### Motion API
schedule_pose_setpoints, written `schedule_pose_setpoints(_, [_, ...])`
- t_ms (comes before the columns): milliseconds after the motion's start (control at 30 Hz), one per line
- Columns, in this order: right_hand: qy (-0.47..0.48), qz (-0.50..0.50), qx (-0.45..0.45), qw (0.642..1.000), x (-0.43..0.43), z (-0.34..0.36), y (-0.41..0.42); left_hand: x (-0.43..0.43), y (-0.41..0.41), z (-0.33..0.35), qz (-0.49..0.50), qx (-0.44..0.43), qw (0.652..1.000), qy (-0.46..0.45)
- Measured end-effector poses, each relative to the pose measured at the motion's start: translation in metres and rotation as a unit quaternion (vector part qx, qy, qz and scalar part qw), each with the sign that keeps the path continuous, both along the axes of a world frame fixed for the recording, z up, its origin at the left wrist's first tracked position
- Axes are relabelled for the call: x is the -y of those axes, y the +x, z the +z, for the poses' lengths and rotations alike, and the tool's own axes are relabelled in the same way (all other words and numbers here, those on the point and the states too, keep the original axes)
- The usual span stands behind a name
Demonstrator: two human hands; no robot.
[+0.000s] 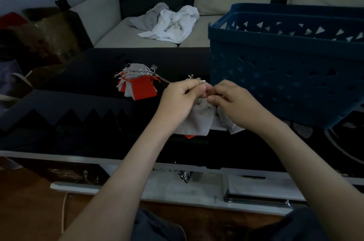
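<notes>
Dim light is falling over a dark worktop [82, 75] in front of a pale sofa [110, 33]. At frame centre a small grey pouch [199, 120] of plain soft cloth is hanging just above the worktop, its mouth bunched on drawstrings. The left hand [179, 100] and right hand [234, 102] are both pinching that gathered top with curled fingers. A pile of grey and orange-red pouches [137, 83] is lying to their left.
</notes>
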State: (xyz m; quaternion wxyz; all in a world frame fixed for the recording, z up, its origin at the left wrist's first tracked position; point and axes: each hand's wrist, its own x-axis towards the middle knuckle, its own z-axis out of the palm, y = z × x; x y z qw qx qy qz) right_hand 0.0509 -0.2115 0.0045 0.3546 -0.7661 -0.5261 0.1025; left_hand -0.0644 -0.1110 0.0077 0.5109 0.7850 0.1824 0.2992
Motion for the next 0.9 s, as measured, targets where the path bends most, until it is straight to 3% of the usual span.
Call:
schedule_pose_setpoints(200, [-0.076, -0.059, -0.006, 0.995, 0.002, 0.000, 0.010, 0.000, 0.000, 0.000, 0.013, -0.041, 0.999, 0.013])
schedule_pose_setpoints(267, [-0.039, -0.087, -0.126, 0.988, 0.005, 0.003, 0.008, 0.001, 0.001, -0.001, 0.015, -0.063, 0.998, 0.025])
schedule_pose_setpoints(367, [0.032, -0.074, -0.327, 0.942, 0.007, 0.005, 0.001, 0.002, 0.004, -0.003, 0.015, -0.087, 0.994, 0.056])
schedule_pose_setpoints(467, [0.079, -0.024, -0.403, 0.912, 0.004, 0.004, -0.004, 0.004, 0.004, -0.003, 0.021, -0.089, 0.994, 0.056])
schedule_pose_setpoints(633, [0.085, 0.094, -0.334, 0.934, 0.009, 0.005, -0.010, 0.003, 0.003, -0.001, 0.053, -0.063, 0.997, -0.011])
schedule_pose_setpoints(767, [0.105, 0.071, -0.251, 0.960, 0.007, 0.006, -0.011, 0.004, 0.002, -0.003, 0.043, -0.059, 0.997, -0.023])
schedule_pose_setpoints(900, [0.140, 0.034, -0.249, 0.958, 0.003, 0.004, -0.012, 0.008, 0.002, -0.003, 0.023, -0.059, 0.998, -0.017])
